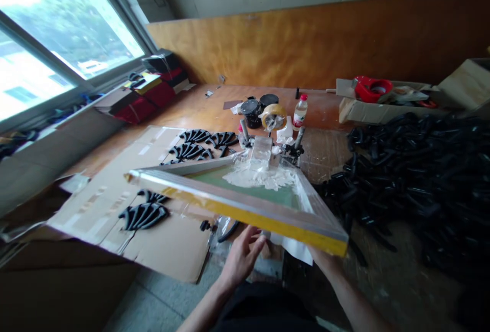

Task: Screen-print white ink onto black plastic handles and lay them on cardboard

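Observation:
A screen printing frame (245, 204) is tilted up in front of me, its near bar edged with yellow tape. White paste (260, 175) lies thick on its green mesh (214, 179), around a pale block (261, 151) at the far end. Below the near bar, my left hand (243, 250) has its fingers curled in; a small greyish thing by the fingertips is unclear. My right hand is hidden under the frame, only its wrist and forearm showing. Close by it hangs a white sheet (294, 248). Part of a black curved piece (227, 230) shows beneath the frame.
Cardboard (172, 250) at left carries fanned rows of black curved pieces (145, 216). A large heap of black pieces (401, 179) covers the right side. Behind stand black tubs (251, 112), a tape roll (273, 118), a bottle (300, 112) and an open box (367, 110).

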### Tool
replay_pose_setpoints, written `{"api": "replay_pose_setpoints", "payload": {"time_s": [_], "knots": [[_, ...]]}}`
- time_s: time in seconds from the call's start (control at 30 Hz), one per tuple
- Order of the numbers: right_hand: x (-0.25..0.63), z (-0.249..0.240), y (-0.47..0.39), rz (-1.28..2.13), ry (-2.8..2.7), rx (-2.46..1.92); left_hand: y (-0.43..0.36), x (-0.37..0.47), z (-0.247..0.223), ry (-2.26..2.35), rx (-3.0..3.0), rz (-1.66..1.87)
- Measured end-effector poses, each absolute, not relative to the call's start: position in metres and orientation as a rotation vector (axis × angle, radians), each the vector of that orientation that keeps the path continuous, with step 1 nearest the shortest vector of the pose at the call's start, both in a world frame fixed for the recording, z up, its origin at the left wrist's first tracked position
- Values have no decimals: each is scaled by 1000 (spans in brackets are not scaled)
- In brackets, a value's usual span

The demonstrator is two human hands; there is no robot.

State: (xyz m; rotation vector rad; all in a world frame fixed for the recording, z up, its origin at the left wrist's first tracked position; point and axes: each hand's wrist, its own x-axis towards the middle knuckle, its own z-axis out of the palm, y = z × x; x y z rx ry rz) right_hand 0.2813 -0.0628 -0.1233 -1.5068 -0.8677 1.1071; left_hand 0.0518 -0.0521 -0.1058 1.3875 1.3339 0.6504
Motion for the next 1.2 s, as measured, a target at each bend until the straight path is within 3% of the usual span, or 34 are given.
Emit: {"api": "replay_pose_setpoints", "payload": {"time_s": [0.2, 0.47, 0.67, 0.93, 1.03, 1.2], "knots": [[220, -104, -72, 1400, -834, -1295, -63, 71, -88, 1002, 839, 721], [203, -102, -63, 1212, -904, -1354, -42, 29, -99, 964, 467, 773], [166, -103, -48, 1049, -962, -1446, -20, 4, -99, 1066, 1025, 956], [133, -99, -38, 1245, -582, -1347, -7, -15, -76, 632, 2183, 492], [135, -106, -35, 1215, -399, -1393, 24, -34, -77, 526, 2173, 499], [147, -123, -42, 1070, -289, -1499, 141, -46, -102, 1120, 1834, 770]]}}
